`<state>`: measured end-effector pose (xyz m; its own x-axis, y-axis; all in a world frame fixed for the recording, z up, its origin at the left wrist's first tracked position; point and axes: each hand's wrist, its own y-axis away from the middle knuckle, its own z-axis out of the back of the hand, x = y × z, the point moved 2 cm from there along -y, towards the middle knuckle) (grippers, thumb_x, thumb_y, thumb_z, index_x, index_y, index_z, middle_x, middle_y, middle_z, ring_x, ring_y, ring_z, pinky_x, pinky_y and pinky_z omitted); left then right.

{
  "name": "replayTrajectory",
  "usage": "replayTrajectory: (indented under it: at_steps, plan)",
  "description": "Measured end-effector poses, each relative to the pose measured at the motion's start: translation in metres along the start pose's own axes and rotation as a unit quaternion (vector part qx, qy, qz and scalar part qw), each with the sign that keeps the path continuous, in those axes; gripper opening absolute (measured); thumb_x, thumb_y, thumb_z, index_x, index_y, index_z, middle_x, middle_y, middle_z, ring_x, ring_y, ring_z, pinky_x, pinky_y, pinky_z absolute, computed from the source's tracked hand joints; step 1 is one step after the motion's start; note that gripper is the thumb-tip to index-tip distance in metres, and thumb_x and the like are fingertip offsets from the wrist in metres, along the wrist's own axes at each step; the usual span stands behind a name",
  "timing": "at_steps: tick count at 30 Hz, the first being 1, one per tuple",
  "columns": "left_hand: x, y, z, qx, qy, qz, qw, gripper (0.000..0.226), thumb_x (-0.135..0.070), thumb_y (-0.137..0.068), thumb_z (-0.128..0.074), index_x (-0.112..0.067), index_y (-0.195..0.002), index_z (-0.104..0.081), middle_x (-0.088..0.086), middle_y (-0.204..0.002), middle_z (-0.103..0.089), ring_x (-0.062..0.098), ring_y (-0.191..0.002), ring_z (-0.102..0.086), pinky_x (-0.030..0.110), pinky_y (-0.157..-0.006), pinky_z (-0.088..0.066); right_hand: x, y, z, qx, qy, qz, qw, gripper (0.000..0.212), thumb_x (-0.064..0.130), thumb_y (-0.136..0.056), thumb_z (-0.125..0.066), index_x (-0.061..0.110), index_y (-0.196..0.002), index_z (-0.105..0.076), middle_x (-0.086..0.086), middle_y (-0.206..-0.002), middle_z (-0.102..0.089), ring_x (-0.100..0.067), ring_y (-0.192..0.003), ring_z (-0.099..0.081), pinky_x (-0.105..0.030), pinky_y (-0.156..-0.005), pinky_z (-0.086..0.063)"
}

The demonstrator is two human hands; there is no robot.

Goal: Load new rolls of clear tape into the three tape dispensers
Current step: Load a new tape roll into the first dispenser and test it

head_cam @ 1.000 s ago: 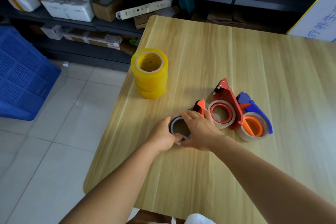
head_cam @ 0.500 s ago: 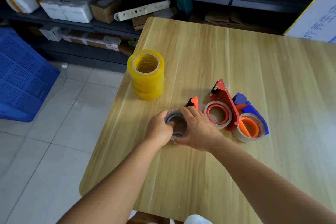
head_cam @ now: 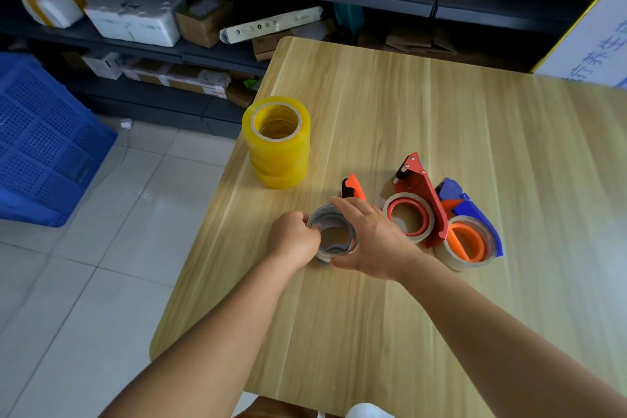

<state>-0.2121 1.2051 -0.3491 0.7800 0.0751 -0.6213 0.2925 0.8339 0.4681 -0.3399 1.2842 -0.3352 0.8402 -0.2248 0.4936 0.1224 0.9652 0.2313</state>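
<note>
Head view: both hands are closing on the near dispenser's spent roll point(head_cam: 334, 234), left hand point(head_cam: 294, 238) now pinching its rim, right hand point(head_cam: 371, 237) cupping it, lifting it higher; new rolls point(head_cam: 276, 142) are waiting stacked on the counter point(head_cam: 441, 119).

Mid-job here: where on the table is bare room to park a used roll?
Bare table lies behind and right of the red dispenser and blue dispenser, and along the near edge between the forearms. Crowded: the row from the tape stack past both hands, left and right, on the orange dispenser, to the blue one.
</note>
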Motion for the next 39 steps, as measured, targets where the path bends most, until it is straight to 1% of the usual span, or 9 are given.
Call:
replayTrajectory:
  at_steps: [3, 7, 10, 15, 18, 24, 27, 34, 39]
  plan:
    - [-0.001, 0.001, 0.004, 0.018, 0.027, -0.024, 0.999, 0.026, -0.033, -0.095, -0.046, -0.016, -0.105, -0.063, 0.001, -0.093, -0.065, 0.021, -0.082, -0.061, 0.028, -0.062, -0.05, 0.0, -0.001, 0.007, 0.0, -0.021, -0.003, 1.0, 0.099, 0.052, -0.066, -0.077, 0.035, -0.146, -0.021, 0.014, -0.144, -0.034, -0.013, -0.121, -0.046, -0.027, -0.093, -0.045]
    - [0.0, 0.005, 0.005, 0.033, 0.137, -0.009, 0.99, 0.03, -0.037, -0.097, -0.041, -0.021, -0.112, -0.061, 0.001, -0.102, -0.066, 0.021, -0.092, -0.064, 0.042, -0.08, -0.058, 0.004, -0.002, 0.014, -0.007, -0.08, -0.004, 0.997, 0.091, 0.05, -0.064, -0.081, 0.045, -0.137, -0.028, 0.018, -0.137, -0.039, -0.009, -0.118, -0.05, -0.024, -0.091, -0.047]
    - [0.002, 0.009, 0.005, 0.035, 0.148, -0.025, 0.988, 0.031, -0.038, -0.098, -0.04, -0.024, -0.117, -0.06, -0.002, -0.107, -0.066, 0.017, -0.094, -0.062, 0.038, -0.083, -0.056, 0.006, -0.001, 0.013, -0.01, -0.087, -0.034, 0.996, 0.107, 0.049, -0.06, -0.083, 0.042, -0.143, -0.015, 0.012, -0.144, -0.04, -0.015, -0.123, -0.049, -0.032, -0.098, -0.045]
    - [0.009, 0.007, 0.018, -0.039, 0.137, -0.047, 0.989, 0.034, -0.032, -0.099, -0.038, -0.015, -0.11, -0.065, 0.006, -0.106, -0.067, 0.015, -0.082, -0.058, 0.016, -0.059, -0.044, 0.023, -0.01, 0.008, -0.024, -0.041, -0.01, 0.999, 0.109, 0.052, -0.063, -0.081, 0.029, -0.149, -0.017, 0.005, -0.149, -0.037, -0.017, -0.134, -0.036, -0.032, -0.107, -0.033]
    - [0.018, 0.003, 0.033, -0.08, 0.132, -0.046, 0.987, 0.035, -0.028, -0.1, -0.036, -0.019, -0.128, -0.054, 0.005, -0.12, -0.063, 0.023, -0.102, -0.059, 0.03, -0.08, -0.046, 0.043, -0.024, 0.0, -0.014, -0.045, 0.008, 0.999, 0.105, 0.045, -0.07, -0.08, 0.022, -0.15, -0.017, 0.002, -0.153, -0.029, -0.02, -0.138, -0.029, -0.033, -0.112, -0.028]
    - [0.05, -0.012, 0.06, -0.13, 0.118, -0.014, 0.984, 0.035, -0.016, -0.097, -0.039, -0.019, -0.13, -0.053, 0.008, -0.128, -0.058, 0.025, -0.111, -0.056, 0.028, -0.085, -0.044, 0.085, -0.06, -0.024, 0.03, -0.026, 0.023, 0.999, 0.098, 0.035, -0.079, -0.074, 0.014, -0.152, -0.011, -0.002, -0.158, -0.016, -0.024, -0.139, -0.03, -0.033, -0.108, -0.033]
    - [0.061, -0.02, 0.072, -0.119, 0.096, 0.015, 0.988, 0.046, -0.014, -0.096, -0.039, -0.018, -0.142, -0.04, 0.009, -0.144, -0.043, 0.025, -0.128, -0.045, 0.03, -0.1, -0.037, 0.1, -0.075, -0.038, 0.052, -0.013, 0.014, 0.998, 0.099, 0.036, -0.08, -0.073, 0.015, -0.152, -0.008, -0.002, -0.159, -0.012, -0.025, -0.137, -0.035, -0.035, -0.105, -0.038]
    - [0.072, -0.035, 0.083, -0.071, 0.105, 0.039, 0.991, 0.051, -0.014, -0.097, -0.037, -0.019, -0.147, -0.03, 0.008, -0.149, -0.04, 0.027, -0.133, -0.041, 0.041, -0.108, -0.038, 0.11, -0.095, -0.057, 0.063, -0.008, -0.02, 0.998, 0.099, 0.039, -0.08, -0.073, 0.017, -0.152, -0.007, 0.0, -0.16, -0.008, -0.027, -0.136, -0.038, -0.038, -0.102, -0.04]
    - [0.069, -0.044, 0.086, -0.057, 0.089, 0.021, 0.994, 0.054, -0.02, -0.097, -0.044, -0.018, -0.148, -0.027, 0.004, -0.151, -0.037, 0.023, -0.137, -0.037, 0.033, -0.108, -0.032, 0.109, -0.094, -0.045, -0.029, -0.051, -0.006, 0.998, 0.089, 0.041, -0.08, -0.07, 0.017, -0.149, -0.019, -0.001, -0.154, -0.023, -0.023, -0.134, -0.036, -0.033, -0.102, -0.037]
